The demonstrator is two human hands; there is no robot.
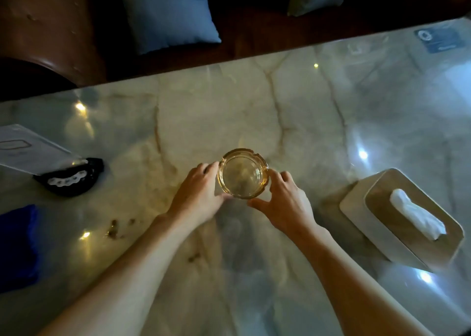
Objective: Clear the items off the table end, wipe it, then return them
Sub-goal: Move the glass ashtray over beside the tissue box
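Observation:
An amber glass ashtray (243, 173) sits in the middle of the marble table (293, 111). My left hand (197, 195) cups its left side, fingers touching the rim. On the ashtray's right, my right hand (285, 200) has its fingers at the rim and its thumb below it. A beige tissue box (377, 223) with a white tissue sticking out lies to the right. A blue cloth (16, 246) lies at the left edge. Brown crumbs and stains (114, 230) mark the table near my left forearm.
A black holder with white pieces (70, 180) and a white card (28, 148) sit at the left. A blue sticker (433, 39) is at the far right corner. Beyond the table's far edge stands a brown leather sofa (51, 29) with blue cushions (168, 11).

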